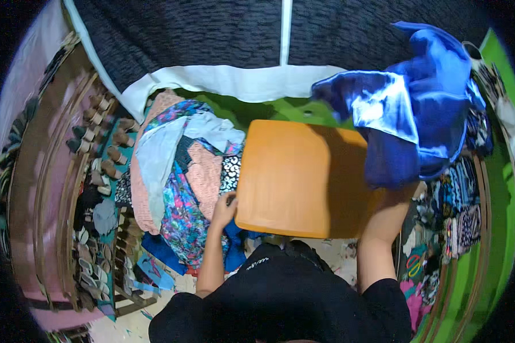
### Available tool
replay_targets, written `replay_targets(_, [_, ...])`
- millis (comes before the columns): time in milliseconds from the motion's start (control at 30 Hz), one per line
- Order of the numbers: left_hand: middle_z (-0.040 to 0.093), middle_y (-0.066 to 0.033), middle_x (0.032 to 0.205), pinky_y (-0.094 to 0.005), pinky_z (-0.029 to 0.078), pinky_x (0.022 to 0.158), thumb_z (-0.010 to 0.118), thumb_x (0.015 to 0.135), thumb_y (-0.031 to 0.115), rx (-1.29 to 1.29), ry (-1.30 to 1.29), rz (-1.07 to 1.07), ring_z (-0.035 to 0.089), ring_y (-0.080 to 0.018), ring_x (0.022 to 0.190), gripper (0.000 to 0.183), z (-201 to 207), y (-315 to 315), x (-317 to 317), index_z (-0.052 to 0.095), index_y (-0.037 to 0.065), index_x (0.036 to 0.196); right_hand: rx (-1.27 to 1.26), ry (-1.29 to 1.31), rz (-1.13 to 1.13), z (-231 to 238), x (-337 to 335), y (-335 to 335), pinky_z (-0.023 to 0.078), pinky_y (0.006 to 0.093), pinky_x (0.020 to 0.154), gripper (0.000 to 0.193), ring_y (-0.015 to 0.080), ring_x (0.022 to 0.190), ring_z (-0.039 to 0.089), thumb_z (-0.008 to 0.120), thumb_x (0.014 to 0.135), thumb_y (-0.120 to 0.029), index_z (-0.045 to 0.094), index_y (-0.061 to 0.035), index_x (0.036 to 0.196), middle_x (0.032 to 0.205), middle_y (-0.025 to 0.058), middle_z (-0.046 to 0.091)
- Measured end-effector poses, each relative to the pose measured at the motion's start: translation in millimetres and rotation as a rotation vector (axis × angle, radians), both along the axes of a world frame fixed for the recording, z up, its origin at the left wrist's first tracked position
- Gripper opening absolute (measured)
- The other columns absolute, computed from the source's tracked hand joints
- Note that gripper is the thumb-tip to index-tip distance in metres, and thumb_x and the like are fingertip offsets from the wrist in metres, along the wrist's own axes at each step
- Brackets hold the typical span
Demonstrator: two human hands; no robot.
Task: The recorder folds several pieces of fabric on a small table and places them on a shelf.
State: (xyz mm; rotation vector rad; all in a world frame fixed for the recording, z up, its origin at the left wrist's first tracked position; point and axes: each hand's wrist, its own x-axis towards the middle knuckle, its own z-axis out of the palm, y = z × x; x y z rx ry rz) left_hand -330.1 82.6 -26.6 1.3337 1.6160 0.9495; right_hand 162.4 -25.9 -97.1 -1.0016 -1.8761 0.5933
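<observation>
A shiny blue satin garment (pixel 426 114) hangs raised over the right side of an orange-brown tabletop (pixel 283 177), casting a shadow across it. My right hand (pixel 407 193) reaches up beneath the garment and holds it; the cloth hides its fingers. Beside the tabletop's left edge is my left hand (pixel 225 209), its fingers loosely curled and apart, with nothing seen in them. A heap of clothes (pixel 180 177) in pink, pale blue and floral prints lies just left of that hand.
Racks of shoes (pixel 100 154) line the left side. Folded clothes (pixel 463 228) are stacked on shelves at the right, near scissors (pixel 414 266) with coloured handles. Behind the tabletop hang a white-edged dark curtain (pixel 223 34) and a green surface (pixel 274 108).
</observation>
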Motion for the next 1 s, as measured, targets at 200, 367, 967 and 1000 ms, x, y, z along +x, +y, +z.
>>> replay_targets(200, [0.053,-0.0132,0.1,-0.0289,0.046,0.069,0.049,0.083,0.021,0.102,-0.177,-0.247,0.053,-0.0191,0.086,0.034,31.2,59.9,106.6,0.046,-0.002,0.107,0.154,-0.14,-0.205,136.7,-36.9,238.0,0.029,0.0376,0.093,0.062,0.0299,0.107,0.038,0.064,0.064,-0.024,0.037,-0.0018,0.116,0.113,0.0179,0.041])
replay_targets(367, [0.046,-0.0194,0.11,-0.0345,0.039,0.084,0.055,0.079,0.026,0.281,-0.221,-0.308,0.045,-0.0259,0.102,0.049,20.3,75.1,227.2,0.038,-0.001,0.116,-0.387,-0.46,0.076,53.4,-56.2,172.9,0.024,0.0395,0.097,0.068,0.0339,0.118,0.027,0.064,0.065,-0.026,0.033,-0.003,0.121,0.124,0.0215,0.031])
replay_targets(967, [0.048,-0.003,0.063,-0.0241,0.037,0.054,0.053,0.071,0.009,0.47,-0.177,0.208,0.044,-0.0112,0.058,0.01,33.6,28.6,355.1,0.05,0.0,0.07,-0.79,0.203,-0.251,19.5,105.5,116.5,0.044,0.0251,0.064,0.027,0.0168,0.073,0.054,0.052,0.079,-0.02,0.051,-0.0001,0.097,0.094,0.0066,0.055])
replay_targets(1000, [0.047,-0.0034,0.062,-0.0244,0.037,0.054,0.053,0.072,0.009,0.516,-0.365,0.107,0.044,-0.0117,0.057,0.011,41.0,24.0,364.0,0.049,0.0,0.069,-0.889,0.345,-0.278,35.1,103.6,123.3,0.043,0.0249,0.061,0.03,0.0148,0.07,0.053,0.048,0.082,-0.025,0.049,-0.002,0.101,0.09,0.0055,0.054])
